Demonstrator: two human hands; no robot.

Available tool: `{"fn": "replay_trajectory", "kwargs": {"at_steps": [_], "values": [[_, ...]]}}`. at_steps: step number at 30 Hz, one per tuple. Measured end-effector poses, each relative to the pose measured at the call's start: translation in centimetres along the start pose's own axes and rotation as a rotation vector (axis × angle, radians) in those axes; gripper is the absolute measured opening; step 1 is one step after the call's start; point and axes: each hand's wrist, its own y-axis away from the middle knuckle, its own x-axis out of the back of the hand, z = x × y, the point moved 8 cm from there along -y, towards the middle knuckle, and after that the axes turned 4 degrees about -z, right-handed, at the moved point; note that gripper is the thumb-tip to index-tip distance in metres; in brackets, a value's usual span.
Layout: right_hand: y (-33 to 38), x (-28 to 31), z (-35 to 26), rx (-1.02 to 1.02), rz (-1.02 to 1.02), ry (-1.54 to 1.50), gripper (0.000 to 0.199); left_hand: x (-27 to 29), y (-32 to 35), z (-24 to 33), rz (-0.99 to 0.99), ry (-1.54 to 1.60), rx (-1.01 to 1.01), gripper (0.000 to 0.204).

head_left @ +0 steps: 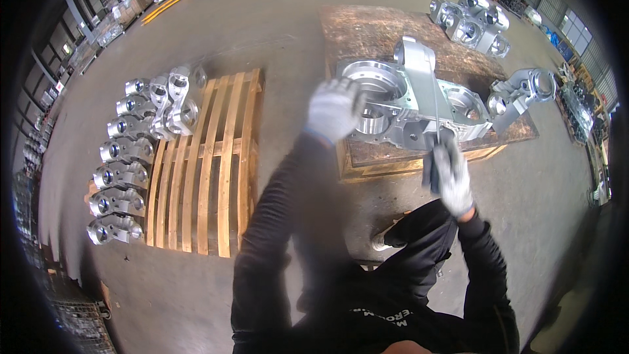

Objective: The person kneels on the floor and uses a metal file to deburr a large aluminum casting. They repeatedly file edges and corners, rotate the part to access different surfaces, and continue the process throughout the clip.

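A large silvery metal casting (419, 95) with round bored openings lies on a worn wooden table (357, 23). At its left ring, my left hand (334, 110), in a white glove, is against the rim with its fingers stretched out; they are slightly blurred. In front of the casting, my right hand (453, 177), also gloved, is closed around the dark handle of a thin rod-like tool (437, 108). The tool's long shaft points away from me across the casting's middle. Its exact kind and where its tip touches are hard to make out.
Another metal casting (524, 92) sits at the table's right edge, with a cluster of castings (473, 23) at its far right corner. To the left, several metal arms (121, 177) line a slatted wooden pallet (216, 157). A yellow pallet jack (169, 5) stands far back.
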Motion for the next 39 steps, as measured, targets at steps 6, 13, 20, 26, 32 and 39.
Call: {"fn": "replay_trajectory", "kwargs": {"at_steps": [6, 13, 20, 26, 32, 39], "values": [[13.9, -13.1, 11.2, -0.49, -0.08, -0.609, 0.037, -2.9, -5.0, -4.6, -0.69, -0.017, 0.152, 0.048], [0.6, -24.2, 10.1, -0.56, -0.274, -1.286, 0.029, -6.6, -6.8, -2.0, -0.575, -0.055, 0.078, 0.065], [-5.6, -24.4, 3.9, -0.436, -0.465, -2.282, 0.022, -8.1, -5.8, -3.2, -0.815, -0.025, 0.16, 0.062], [-7.6, -22.0, 4.0, -0.032, -0.074, -1.606, 0.019, -7.2, -6.1, -2.4, -0.687, -0.031, 0.173, 0.06], [-7.5, -27.7, 7.0, -0.637, -0.134, -1.782, 0.022, -7.8, -5.7, -3.1, -0.756, -0.101, 0.214, 0.062], [-8.3, -20.8, 5.4, 0.154, 0.117, -1.163, 0.025, -7.6, -5.8, -3.2, -0.679, -0.097, 0.145, 0.062]]}}
